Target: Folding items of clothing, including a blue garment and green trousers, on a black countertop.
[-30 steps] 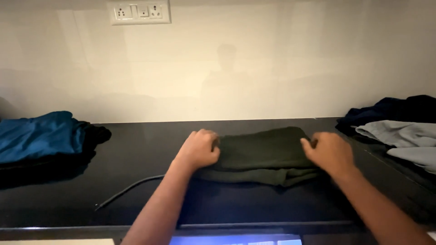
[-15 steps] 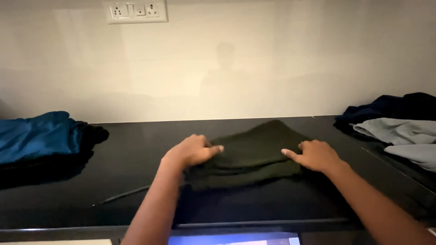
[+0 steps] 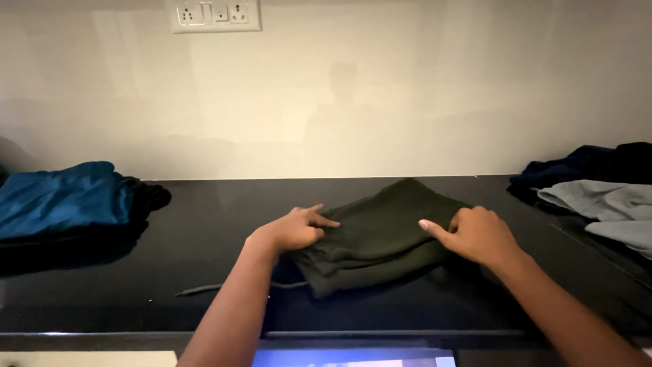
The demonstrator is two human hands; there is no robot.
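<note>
A folded dark green garment [image 3: 380,231] lies on the black counter [image 3: 204,238] in front of me. My left hand [image 3: 295,230] rests on its left edge, fingers pinching the folded layers. On its right side sits my right hand [image 3: 475,234], index finger stretched out over the cloth and the other fingers curled. A thin dark drawstring [image 3: 204,289] trails from the garment toward the left on the counter.
A pile of blue and black clothes [image 3: 68,204] sits at the far left. Grey [image 3: 604,204] and dark navy [image 3: 591,166] garments lie at the far right. A glossy pale wall with a white socket plate [image 3: 216,15] backs the counter. A lit screen [image 3: 353,357] shows at the bottom edge.
Both hands have slid inward and toward me along the green garment, and it has turned slightly, its far corner now pointing to the wall.
</note>
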